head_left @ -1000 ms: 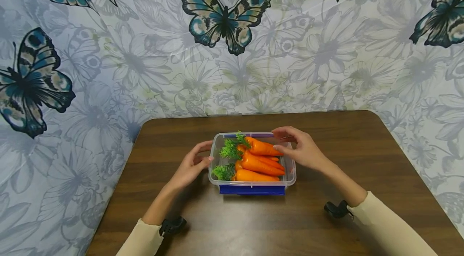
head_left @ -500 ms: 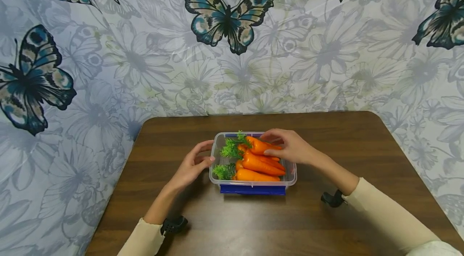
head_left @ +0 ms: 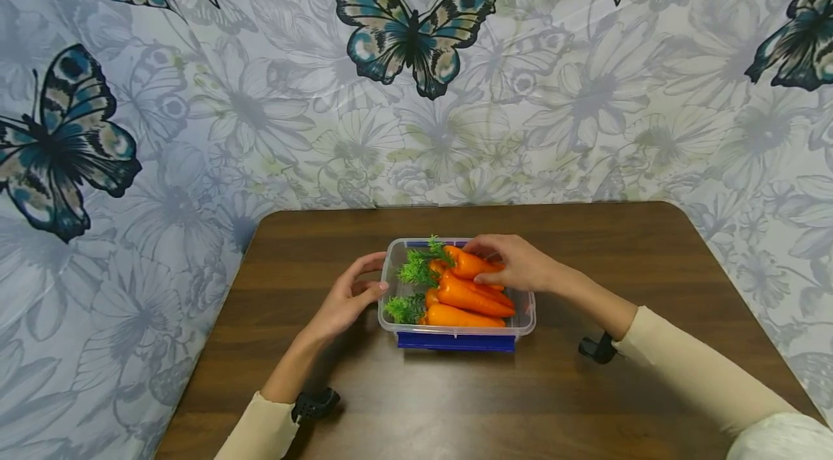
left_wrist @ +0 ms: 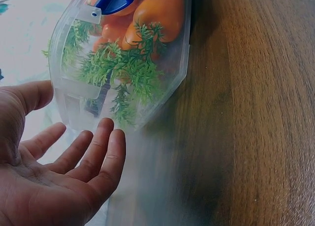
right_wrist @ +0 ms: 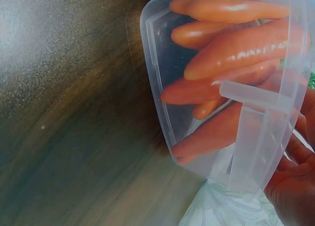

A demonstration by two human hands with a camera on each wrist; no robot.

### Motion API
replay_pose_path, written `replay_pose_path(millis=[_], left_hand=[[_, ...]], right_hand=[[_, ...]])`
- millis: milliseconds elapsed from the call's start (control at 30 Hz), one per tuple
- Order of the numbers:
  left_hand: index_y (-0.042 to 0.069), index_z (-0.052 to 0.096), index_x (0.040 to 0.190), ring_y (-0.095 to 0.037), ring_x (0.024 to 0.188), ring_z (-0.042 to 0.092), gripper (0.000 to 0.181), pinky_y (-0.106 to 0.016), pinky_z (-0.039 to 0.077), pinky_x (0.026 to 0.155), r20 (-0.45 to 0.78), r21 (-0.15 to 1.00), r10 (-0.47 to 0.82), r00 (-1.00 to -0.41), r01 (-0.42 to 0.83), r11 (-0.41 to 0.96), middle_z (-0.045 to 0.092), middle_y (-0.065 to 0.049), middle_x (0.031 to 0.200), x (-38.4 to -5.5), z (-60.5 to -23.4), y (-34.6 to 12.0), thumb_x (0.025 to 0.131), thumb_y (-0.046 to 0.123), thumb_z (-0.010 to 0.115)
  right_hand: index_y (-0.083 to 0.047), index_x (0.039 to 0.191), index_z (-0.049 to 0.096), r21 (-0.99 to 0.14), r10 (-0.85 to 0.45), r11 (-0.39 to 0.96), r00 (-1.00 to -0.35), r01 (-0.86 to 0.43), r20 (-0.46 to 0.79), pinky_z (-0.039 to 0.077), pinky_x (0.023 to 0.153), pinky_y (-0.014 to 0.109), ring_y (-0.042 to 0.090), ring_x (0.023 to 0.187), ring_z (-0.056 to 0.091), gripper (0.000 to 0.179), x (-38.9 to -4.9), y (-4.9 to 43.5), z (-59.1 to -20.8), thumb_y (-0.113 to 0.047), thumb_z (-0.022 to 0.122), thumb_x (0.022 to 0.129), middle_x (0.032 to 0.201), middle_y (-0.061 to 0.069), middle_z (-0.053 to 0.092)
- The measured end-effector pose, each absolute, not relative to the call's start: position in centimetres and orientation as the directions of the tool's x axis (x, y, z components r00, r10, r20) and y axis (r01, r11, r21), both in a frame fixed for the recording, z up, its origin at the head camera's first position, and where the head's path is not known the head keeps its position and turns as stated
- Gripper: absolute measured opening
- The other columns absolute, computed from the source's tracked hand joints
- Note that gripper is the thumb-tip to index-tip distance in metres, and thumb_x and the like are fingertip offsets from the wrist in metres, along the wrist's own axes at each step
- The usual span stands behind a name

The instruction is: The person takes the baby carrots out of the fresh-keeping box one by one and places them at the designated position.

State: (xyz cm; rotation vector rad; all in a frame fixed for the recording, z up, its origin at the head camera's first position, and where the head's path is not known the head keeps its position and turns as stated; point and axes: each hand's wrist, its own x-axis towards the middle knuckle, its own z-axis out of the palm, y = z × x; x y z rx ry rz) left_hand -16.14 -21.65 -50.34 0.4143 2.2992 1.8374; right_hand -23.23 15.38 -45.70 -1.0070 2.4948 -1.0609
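Observation:
A clear plastic food container [head_left: 455, 330] with blue side clips stands on the table, holding several orange carrots with green leafy tops. My right hand [head_left: 523, 265] reaches over the container's right side and grips the farthest carrot [head_left: 463, 262], thumb on the near side and fingers on the far side. In the right wrist view the carrot tips show through the container wall [right_wrist: 263, 147], and only part of that hand [right_wrist: 295, 186] appears at the edge. At the container's left end, my left hand [head_left: 345, 302] has its fingers spread and relaxed, fingertips close to the wall by the leafy tops [left_wrist: 123, 71].
The brown wooden table [head_left: 455, 402] has rounded far corners. Behind it hangs a pale floral backdrop [head_left: 586, 84] with large butterflies. Black wrist straps [head_left: 315, 403] sit below cream sleeves [head_left: 703, 373].
My right hand has moved left from the container's right rim onto the farthest carrot and taken hold of it. My left hand stays beside the container's left end.

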Motion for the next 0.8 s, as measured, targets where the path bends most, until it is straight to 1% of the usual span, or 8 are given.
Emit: replay_pose_path(millis=[167,300,433,633,800], left_hand=[[0.016,0.044,0.162,-0.053,0.127,0.065,0.058,-0.04,0.061,0.096,0.032,0.974,0.314,-0.949,0.1,0.203,0.052,-0.023,0.157,-16.1,-50.2,-21.5,0.108,0.015,0.065],[0.017,0.044,0.162,-0.054,0.127,0.065,0.058,-0.042,0.061,0.097,0.031,0.974,0.315,-0.949,0.099,0.202,0.052,-0.023,0.157,-16.0,-50.2,-21.5,0.108,0.016,0.065],[0.017,0.044,0.162,-0.053,0.128,0.065,0.058,-0.042,0.061,0.098,0.032,0.974,0.316,-0.948,0.1,0.204,0.051,-0.023,0.158,-16.0,-50.2,-21.5,0.108,0.017,0.065],[0.018,0.044,0.162,-0.052,0.127,0.065,0.057,-0.037,0.06,0.097,0.029,0.973,0.315,-0.949,0.099,0.209,0.052,-0.023,0.157,-16.0,-50.1,-21.5,0.108,0.017,0.065],[0.018,0.045,0.162,-0.05,0.126,0.067,0.057,-0.033,0.06,0.095,0.031,0.972,0.312,-0.949,0.102,0.212,0.052,-0.023,0.157,-16.0,-50.1,-21.6,0.108,0.017,0.065]], right_hand=[[-0.016,0.14,0.066,-0.682,-0.683,0.518,-0.73,-0.517,0.035,0.061,0.105,0.045,0.022,0.122,0.072,0.052,-23.3,15.4,-45.9,-0.015,0.086,0.093,0.133,0.003,0.074],[-0.014,0.14,0.066,-0.692,-0.685,0.493,-0.726,-0.527,0.064,0.062,0.101,0.046,0.024,0.118,0.073,0.051,-23.2,15.6,-45.6,-0.015,0.085,0.093,0.132,0.006,0.075],[-0.014,0.139,0.067,-0.728,-0.669,0.446,-0.734,-0.521,0.116,0.064,0.097,0.046,0.026,0.116,0.075,0.05,-23.1,15.8,-45.0,-0.017,0.086,0.093,0.131,0.008,0.075],[-0.018,0.14,0.066,-0.772,-0.629,0.403,-0.762,-0.491,0.156,0.065,0.094,0.044,0.026,0.115,0.075,0.05,-23.0,16.2,-43.9,-0.025,0.086,0.094,0.133,0.007,0.074],[-0.022,0.142,0.065,-0.789,-0.599,0.405,-0.786,-0.462,0.153,0.065,0.094,0.04,0.022,0.114,0.074,0.052,-22.9,16.5,-42.9,-0.028,0.085,0.095,0.131,0.004,0.074]])
